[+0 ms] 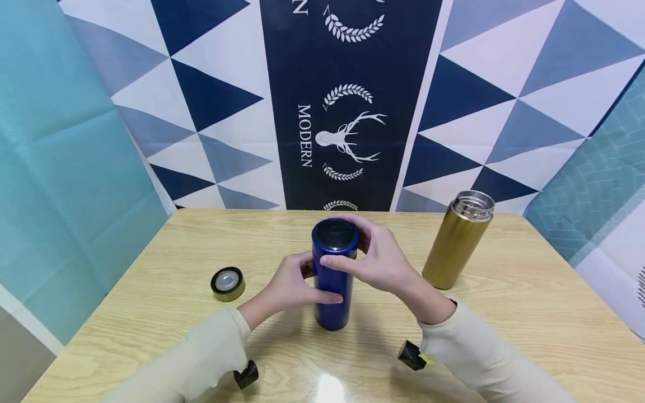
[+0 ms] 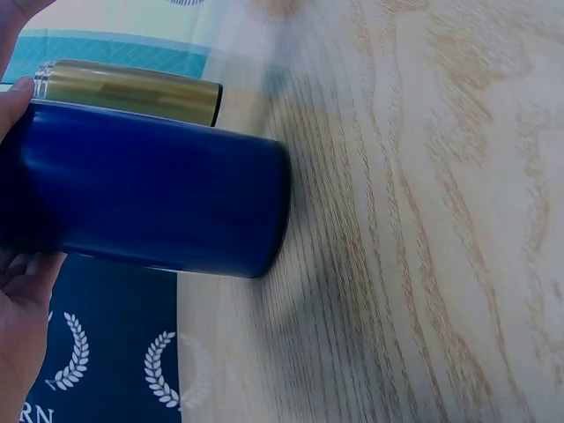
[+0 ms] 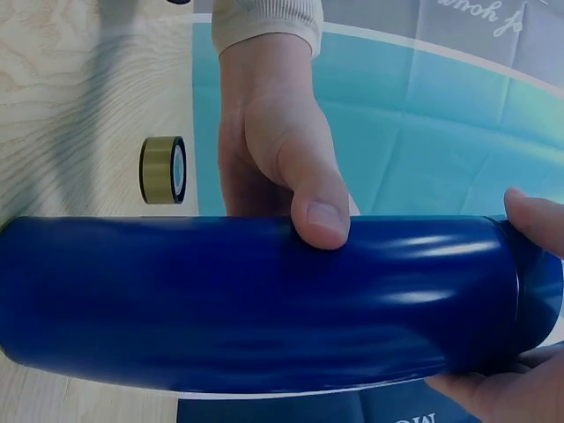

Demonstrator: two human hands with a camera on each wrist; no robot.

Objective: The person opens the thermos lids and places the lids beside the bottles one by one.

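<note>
A blue thermos bottle (image 1: 332, 291) stands upright at the middle of the table, its dark-topped blue lid (image 1: 335, 234) on. My left hand (image 1: 292, 285) grips the body from the left, thumb across the near side. At the top, my right hand (image 1: 375, 254) holds the lid from the right, thumb in front and fingers behind. The right wrist view shows the left thumb on the blue body and the right fingers around the lid end. In the left wrist view the bottle's base (image 2: 278, 211) is close to the wood; whether it touches cannot be told.
A gold thermos bottle (image 1: 456, 243) with a bare steel mouth stands at the right rear. At the left lies its gold lid (image 1: 228, 284), inner side up. The wooden table (image 1: 166, 336) ends at a patterned cloth backdrop (image 1: 347, 112).
</note>
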